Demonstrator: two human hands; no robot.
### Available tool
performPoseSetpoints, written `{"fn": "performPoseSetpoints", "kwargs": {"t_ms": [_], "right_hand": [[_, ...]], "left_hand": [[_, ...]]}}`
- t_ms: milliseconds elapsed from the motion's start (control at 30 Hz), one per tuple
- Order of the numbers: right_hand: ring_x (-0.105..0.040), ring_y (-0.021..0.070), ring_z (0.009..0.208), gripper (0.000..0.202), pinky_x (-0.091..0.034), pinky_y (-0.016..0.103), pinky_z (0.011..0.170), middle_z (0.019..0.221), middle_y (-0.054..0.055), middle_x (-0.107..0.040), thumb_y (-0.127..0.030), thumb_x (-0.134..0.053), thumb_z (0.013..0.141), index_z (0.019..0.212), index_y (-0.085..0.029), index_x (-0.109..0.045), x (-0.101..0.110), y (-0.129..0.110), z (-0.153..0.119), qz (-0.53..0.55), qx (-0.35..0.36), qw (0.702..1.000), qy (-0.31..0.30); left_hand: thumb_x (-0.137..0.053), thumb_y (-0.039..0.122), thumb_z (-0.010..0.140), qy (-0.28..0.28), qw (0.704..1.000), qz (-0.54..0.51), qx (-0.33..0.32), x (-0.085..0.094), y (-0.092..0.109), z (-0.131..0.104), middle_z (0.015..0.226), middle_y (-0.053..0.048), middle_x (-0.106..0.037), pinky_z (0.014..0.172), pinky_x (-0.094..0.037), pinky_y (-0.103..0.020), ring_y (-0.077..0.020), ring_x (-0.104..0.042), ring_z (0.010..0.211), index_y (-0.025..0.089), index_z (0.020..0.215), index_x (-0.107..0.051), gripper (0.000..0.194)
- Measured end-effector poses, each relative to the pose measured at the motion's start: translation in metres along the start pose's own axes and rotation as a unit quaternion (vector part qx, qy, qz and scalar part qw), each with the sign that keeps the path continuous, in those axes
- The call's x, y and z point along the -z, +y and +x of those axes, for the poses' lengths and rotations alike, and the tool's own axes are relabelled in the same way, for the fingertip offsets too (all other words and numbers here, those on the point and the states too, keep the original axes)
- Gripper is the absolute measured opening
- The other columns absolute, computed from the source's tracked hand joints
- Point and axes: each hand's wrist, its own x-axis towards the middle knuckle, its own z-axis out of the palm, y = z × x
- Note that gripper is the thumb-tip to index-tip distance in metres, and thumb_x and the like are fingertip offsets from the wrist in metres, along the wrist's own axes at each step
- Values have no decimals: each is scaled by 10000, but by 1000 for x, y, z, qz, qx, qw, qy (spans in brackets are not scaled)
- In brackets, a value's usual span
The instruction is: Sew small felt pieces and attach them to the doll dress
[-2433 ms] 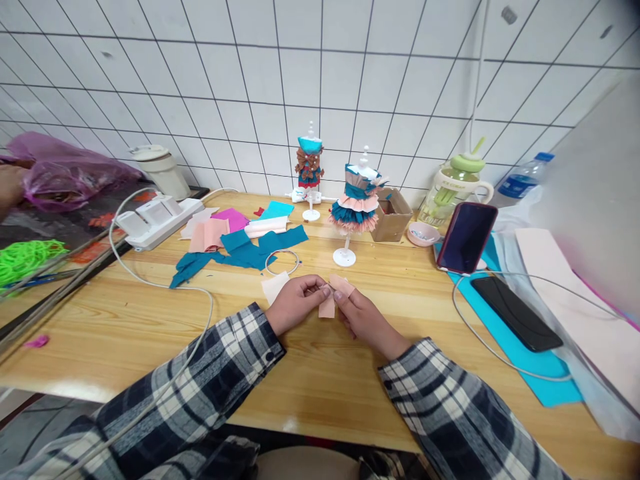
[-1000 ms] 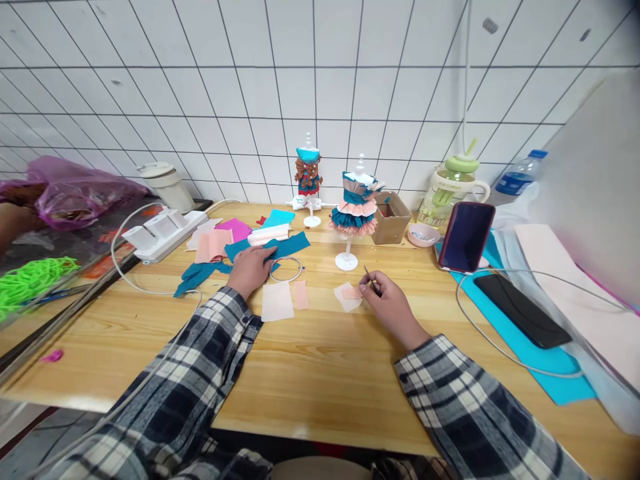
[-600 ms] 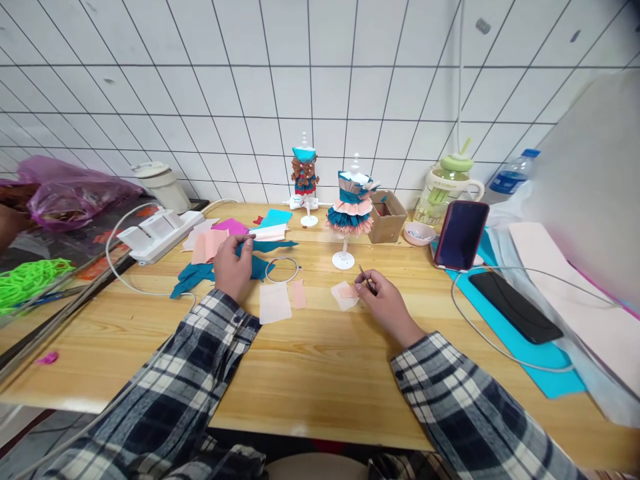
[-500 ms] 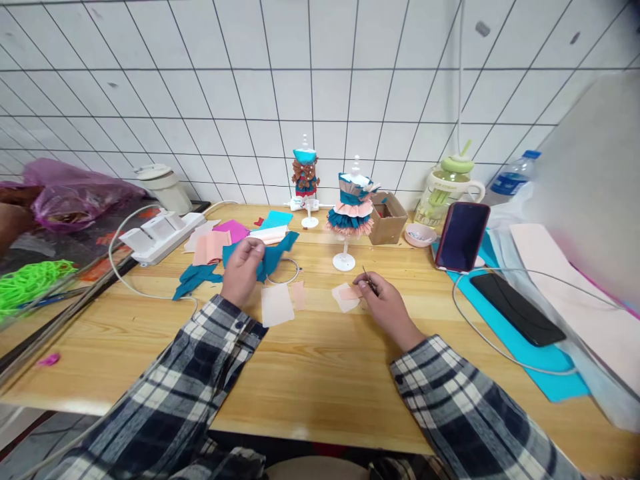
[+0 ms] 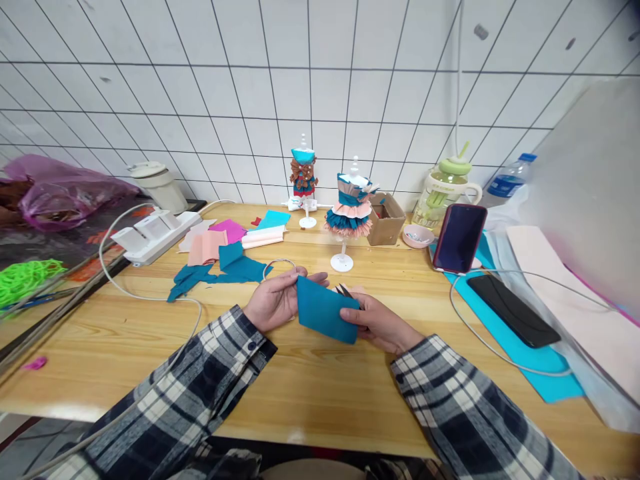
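Note:
A teal piece of crepe paper point(image 5: 325, 310) is held up between my hands above the table. My left hand point(image 5: 275, 301) grips its upper left corner with the thumb, other fingers stretching behind it. On the right edge, the thumb of my right hand point(image 5: 377, 323) presses the paper. That same hand also holds small scissors point(image 5: 343, 291), their dark tips poking out above the sheet. Behind the hands stands a miniature dress form point(image 5: 350, 207) in a ruffled teal and pink paper dress. More teal crepe paper point(image 5: 240, 265) lies beyond my left hand, near a ring-shaped bangle point(image 5: 279, 261).
A second dressed form point(image 5: 303, 177) stands by the tiled wall. To the right are a cardboard box point(image 5: 387, 227), a small pink dish point(image 5: 418, 236), a propped phone point(image 5: 460, 237) and a black phone point(image 5: 513, 310). At left are a power strip point(image 5: 160, 240) and coloured papers point(image 5: 207, 247).
My left hand has let go of the larger teal crepe paper and moved right. A flat teal piece is now up between both hands, hiding the small pale pieces on the table.

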Motion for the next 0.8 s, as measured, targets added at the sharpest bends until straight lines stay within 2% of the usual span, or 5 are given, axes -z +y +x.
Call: {"fn": "performPoseSetpoints", "kwargs": {"t_ms": [233,400,467,633,800], "right_hand": [[-572,155,799,343,-455,283,736,905,23,-628,-338,-704,709,998,-180,-608,18,4,9,-100,119,979,131],[-542,164,799,215,-431,283,728,847,17,-600,-300,-644,748,917,-171,-611,14,3,8,-288,175,936,95],[-531,161,783,174,-421,272,701,810,14,-578,-295,-631,756,873,-167,-611,8,2,6,-326,185,924,71],[-513,139,719,182,-410,254,655,761,5,-552,-319,-621,770,864,-164,-604,1,3,6,-332,188,921,76],[-490,109,630,254,-403,228,591,706,-11,-535,-423,-560,822,865,-173,-581,8,2,8,-267,195,929,164]], "left_hand": [[-576,270,802,51,959,266,-87,7,-5,3,1046,-111,-685,961,-395,-445,-290,-590,1069,162,800,-590,108],[-618,393,778,59,754,622,-205,-5,0,-5,1328,-89,-533,1120,-177,-442,-300,-317,1334,211,1181,-597,442],[-645,452,743,17,725,662,-188,-10,-2,-6,1371,-88,-491,1117,-186,-446,-305,-282,1352,221,1270,-531,586],[-636,458,752,-30,752,655,-70,-13,-17,-4,856,-23,-702,999,-363,-416,-214,-627,848,183,902,-696,319],[-654,442,750,1,890,454,37,-8,-19,-2,772,-36,-695,635,-480,-267,-164,-613,663,133,852,-687,328]]}}
